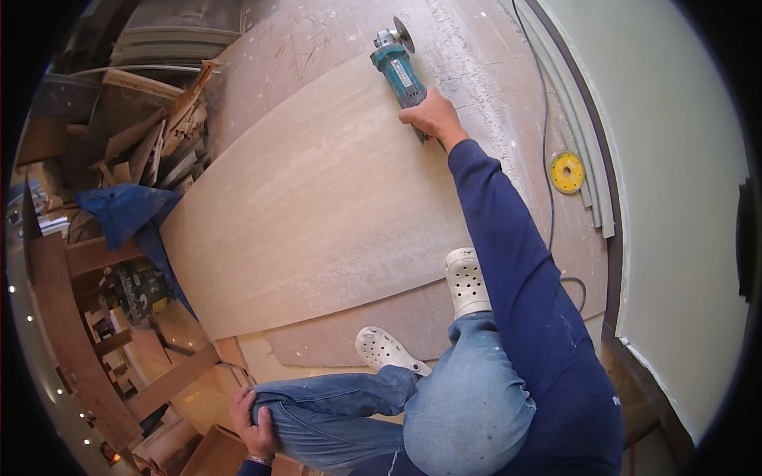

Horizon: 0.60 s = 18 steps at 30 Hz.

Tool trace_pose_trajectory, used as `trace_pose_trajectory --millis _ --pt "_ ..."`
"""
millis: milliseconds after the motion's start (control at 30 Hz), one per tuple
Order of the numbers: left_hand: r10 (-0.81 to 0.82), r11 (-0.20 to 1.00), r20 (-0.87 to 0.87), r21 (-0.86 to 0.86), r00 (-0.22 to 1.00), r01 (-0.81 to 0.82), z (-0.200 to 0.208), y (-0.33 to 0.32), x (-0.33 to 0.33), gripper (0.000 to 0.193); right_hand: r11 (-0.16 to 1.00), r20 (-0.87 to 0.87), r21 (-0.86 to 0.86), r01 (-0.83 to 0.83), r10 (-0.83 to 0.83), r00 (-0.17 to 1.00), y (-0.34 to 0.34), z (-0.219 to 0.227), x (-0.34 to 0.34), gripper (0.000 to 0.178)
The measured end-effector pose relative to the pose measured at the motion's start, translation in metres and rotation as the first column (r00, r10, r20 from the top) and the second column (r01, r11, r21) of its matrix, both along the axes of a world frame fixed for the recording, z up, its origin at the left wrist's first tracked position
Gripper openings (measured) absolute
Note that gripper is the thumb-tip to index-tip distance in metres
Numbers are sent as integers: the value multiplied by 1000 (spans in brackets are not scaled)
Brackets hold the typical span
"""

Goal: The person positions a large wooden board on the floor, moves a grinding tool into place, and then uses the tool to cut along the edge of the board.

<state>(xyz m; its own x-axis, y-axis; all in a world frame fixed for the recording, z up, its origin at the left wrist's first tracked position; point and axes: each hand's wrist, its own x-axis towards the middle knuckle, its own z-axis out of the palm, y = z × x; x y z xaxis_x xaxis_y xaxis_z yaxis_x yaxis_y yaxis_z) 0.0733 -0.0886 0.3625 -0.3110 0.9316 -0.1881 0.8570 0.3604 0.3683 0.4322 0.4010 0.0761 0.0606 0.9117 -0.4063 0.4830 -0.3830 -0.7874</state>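
While long axis slants left, angle grinder [401, 76] points forward.

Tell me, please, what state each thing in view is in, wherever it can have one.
Right hand: closed around the angle grinder
Angle grinder: held; running or not, cannot tell
Grinder's disc: mounted
Left hand: resting on the left knee
Left knee: bent
Pale panel: lying flat
Yellow disc: lying flat, unmounted
Blue cloth: crumpled
White clogs: worn
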Motion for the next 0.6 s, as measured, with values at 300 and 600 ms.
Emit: trace_pose_trajectory --millis 300,600 --pt "6 1000 -13 -6 1000 -6 -1 6 1 36 1000 -66 10 9 -8 998 25 1 -2 56" --pt "-6 1000 15 -5 1000 6 0 7 1 38 1000 -10 19 21 -20 1000 -18 -7 6 66"
